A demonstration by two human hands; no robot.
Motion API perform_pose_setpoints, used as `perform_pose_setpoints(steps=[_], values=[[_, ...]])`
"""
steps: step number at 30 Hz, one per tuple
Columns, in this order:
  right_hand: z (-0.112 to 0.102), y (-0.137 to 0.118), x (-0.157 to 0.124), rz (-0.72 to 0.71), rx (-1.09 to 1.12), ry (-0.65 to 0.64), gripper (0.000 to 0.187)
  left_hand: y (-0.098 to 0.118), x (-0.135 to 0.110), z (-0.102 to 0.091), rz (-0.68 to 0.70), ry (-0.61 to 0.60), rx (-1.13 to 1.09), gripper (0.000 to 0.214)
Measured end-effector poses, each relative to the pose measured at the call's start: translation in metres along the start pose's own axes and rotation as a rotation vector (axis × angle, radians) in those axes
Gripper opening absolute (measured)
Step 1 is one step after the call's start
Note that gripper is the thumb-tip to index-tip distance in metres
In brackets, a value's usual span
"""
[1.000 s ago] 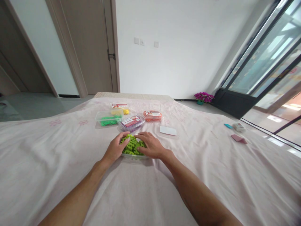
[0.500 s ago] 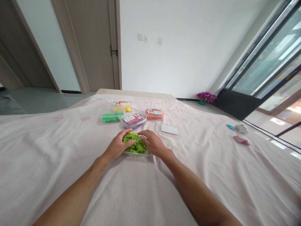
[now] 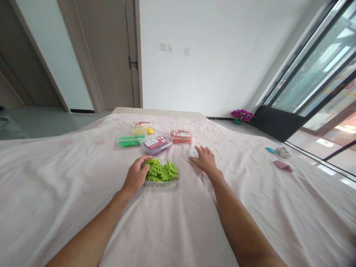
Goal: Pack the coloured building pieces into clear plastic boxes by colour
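A clear plastic container [image 3: 179, 178] of light green notched pieces [image 3: 164, 171] sits uncovered in front of me. My left hand [image 3: 137, 174] grips its left side, the thumb over the rim by the pieces and the fingers around the back corner. To the right of the container, my right hand [image 3: 205, 159] hovers with fingers spread over a clear lid with a white label [image 3: 193, 152]. The hand covers most of that lid, so I cannot tell whether it touches it. Nothing shows in the right hand's grasp.
Behind stand lidded boxes of purple pieces [image 3: 156, 144] and orange pieces [image 3: 181, 137], with a box of green pieces [image 3: 130, 140] and yellow pieces [image 3: 149, 131] nearby. At right lie a pink cloth-like piece [image 3: 283, 165], a blue item [image 3: 270, 150] and a whitish packet [image 3: 283, 152].
My right hand has left the light green pieces and moved right to the labelled lid, its fingers spreading. My left hand stays at the container's left side.
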State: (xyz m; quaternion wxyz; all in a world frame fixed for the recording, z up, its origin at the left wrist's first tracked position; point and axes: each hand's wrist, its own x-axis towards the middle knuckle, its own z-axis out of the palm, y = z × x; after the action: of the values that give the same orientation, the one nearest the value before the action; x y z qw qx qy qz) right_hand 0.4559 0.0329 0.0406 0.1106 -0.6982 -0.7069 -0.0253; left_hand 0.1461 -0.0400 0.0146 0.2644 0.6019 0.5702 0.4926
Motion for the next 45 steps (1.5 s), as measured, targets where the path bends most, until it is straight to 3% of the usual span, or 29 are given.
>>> perform_pose_setpoints(steps=[3,8,13,16,24,32,35,41,45], values=[[0.006,0.010,-0.001,0.009,-0.075,-0.106,0.062,-0.002,0.000,-0.001,0.089,0.005,0.056,0.030],[0.011,0.005,-0.003,-0.070,-0.106,-0.088,0.044,0.003,0.000,-0.006,0.248,-0.018,0.195,0.033],[0.012,0.015,-0.001,-0.047,-0.084,-0.046,0.055,0.009,0.001,-0.014,0.373,-0.264,0.305,0.039],[0.010,0.023,0.000,-0.057,-0.091,-0.084,0.051,0.013,0.002,-0.014,0.388,-0.312,0.396,0.039],[0.009,0.017,-0.001,-0.057,-0.105,-0.059,0.033,0.008,0.000,-0.010,0.341,-0.291,0.302,0.042],[0.000,0.043,0.011,-0.097,-0.057,-0.211,0.048,0.001,-0.007,-0.007,0.313,-0.161,-0.051,0.041],[0.001,0.039,0.011,-0.105,-0.078,-0.194,0.051,-0.001,-0.007,-0.005,0.330,-0.123,-0.080,0.038],[0.007,0.030,0.008,-0.045,-0.152,-0.110,0.040,-0.006,-0.007,-0.006,0.337,-0.084,-0.075,0.035],[0.005,0.037,0.008,-0.111,-0.137,-0.139,0.044,-0.008,-0.006,-0.006,0.331,-0.070,-0.061,0.033]])
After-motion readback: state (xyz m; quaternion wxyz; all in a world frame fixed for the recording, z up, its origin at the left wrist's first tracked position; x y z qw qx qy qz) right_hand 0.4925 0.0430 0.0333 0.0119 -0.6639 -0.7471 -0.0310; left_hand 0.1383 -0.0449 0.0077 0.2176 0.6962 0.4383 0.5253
